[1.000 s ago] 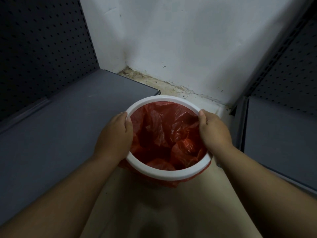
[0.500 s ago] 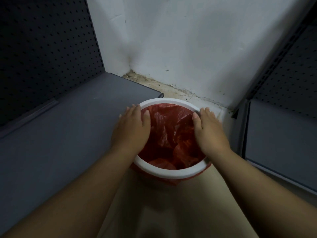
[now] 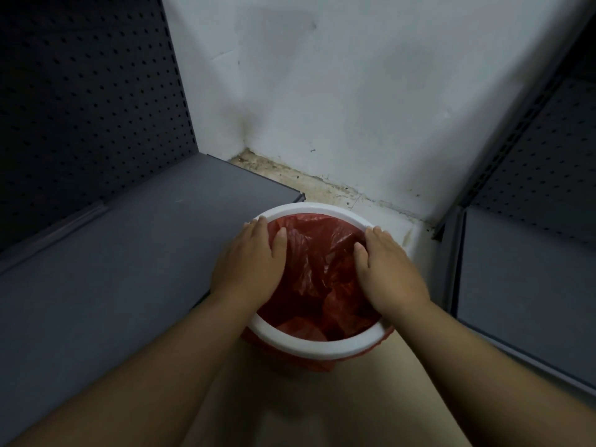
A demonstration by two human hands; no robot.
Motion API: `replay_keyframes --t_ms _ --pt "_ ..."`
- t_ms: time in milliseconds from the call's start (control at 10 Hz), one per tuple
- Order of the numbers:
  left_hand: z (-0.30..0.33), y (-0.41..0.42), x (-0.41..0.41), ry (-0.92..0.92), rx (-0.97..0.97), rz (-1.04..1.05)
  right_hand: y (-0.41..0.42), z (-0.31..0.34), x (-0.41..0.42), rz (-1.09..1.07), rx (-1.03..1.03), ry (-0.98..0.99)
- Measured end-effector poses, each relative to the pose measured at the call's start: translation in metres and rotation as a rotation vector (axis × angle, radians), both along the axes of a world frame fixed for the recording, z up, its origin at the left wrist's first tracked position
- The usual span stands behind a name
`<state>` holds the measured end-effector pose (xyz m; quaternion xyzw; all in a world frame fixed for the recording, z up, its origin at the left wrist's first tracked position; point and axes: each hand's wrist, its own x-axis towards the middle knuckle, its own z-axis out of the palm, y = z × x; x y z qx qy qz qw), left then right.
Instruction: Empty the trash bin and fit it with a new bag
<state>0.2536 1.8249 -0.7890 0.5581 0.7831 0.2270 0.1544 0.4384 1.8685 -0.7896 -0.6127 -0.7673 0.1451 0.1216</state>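
A round trash bin with a white rim ring (image 3: 317,347) stands on the pale floor in a corner. A red plastic bag (image 3: 322,272) lines it, crumpled inside, and its edge hangs out under the ring at the front. My left hand (image 3: 250,264) lies flat over the left side of the rim, fingers straight, thumb down on the bag inside. My right hand (image 3: 388,271) lies flat on the right side of the rim in the same way. Both hands cover the ring beneath them.
A low grey shelf (image 3: 113,253) with a dark pegboard back (image 3: 80,101) runs along the left, touching the bin. Another grey shelf (image 3: 529,285) stands at the right. A stained white wall (image 3: 338,91) closes the corner behind the bin.
Both hands slid forward along the ring from gripping its sides to lying flat on top, thumbs over the bag. The view has drawn closer to the corner.
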Motion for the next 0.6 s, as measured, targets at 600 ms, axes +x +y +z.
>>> replay_keyframes --t_ms 600 --pt "0.059 0.003 0.000 -0.418 0.126 0.135 0.008 0.092 0.029 -0.441 -0.223 0.974"
